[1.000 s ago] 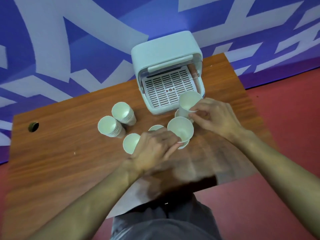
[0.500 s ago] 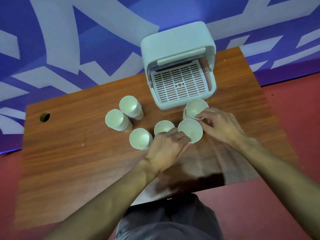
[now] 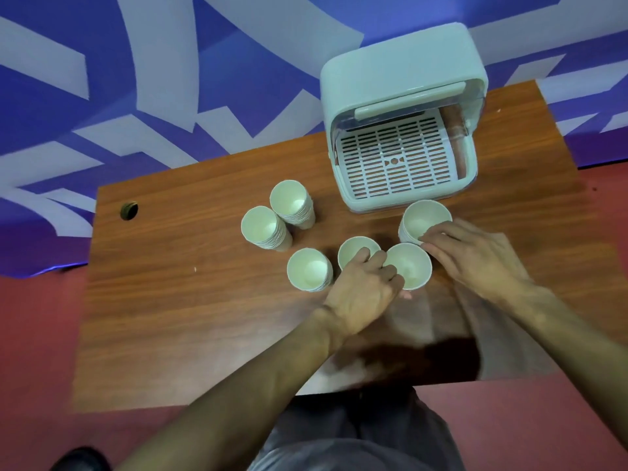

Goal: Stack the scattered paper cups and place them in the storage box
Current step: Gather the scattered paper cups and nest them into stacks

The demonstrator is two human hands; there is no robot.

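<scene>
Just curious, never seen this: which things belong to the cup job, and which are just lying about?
In the job: left hand gripping front cup; right hand at cup by the box; four other cups or stacks; open storage box.
Not in it: table, its cable hole, dark shoe.

Dim bluish light, soft blur, wide-angle warp
</scene>
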